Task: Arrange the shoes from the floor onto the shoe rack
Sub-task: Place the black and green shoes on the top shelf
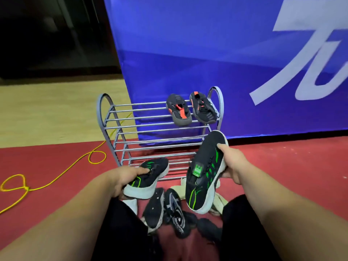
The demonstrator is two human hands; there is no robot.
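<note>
I am gripping a black-and-green sneaker (205, 172) in my right hand (232, 162), my fingers (221, 146) curling round its white-soled side, and it is hanging in the air just in front of the rack's lower rails with its upper facing me. My left hand (130, 178) is clutching the matching sneaker (148, 178), fingers tucking into its opening, holding it low and near the bottom rails. Below both, a heap of dark shoes (169, 210) is lying on the red floor mat (56, 166) between my knees, with something pale showing partly behind the right sneaker. Ahead, the metal shoe rack (150, 129) is standing on the mat, carrying a dark grey-and-orange pair (178, 112) side by side at the right end of its top tier. A blue banner (188, 53) is rising behind the rack, and a yellow cable (56, 179) is looping across the mat to the left.
</note>
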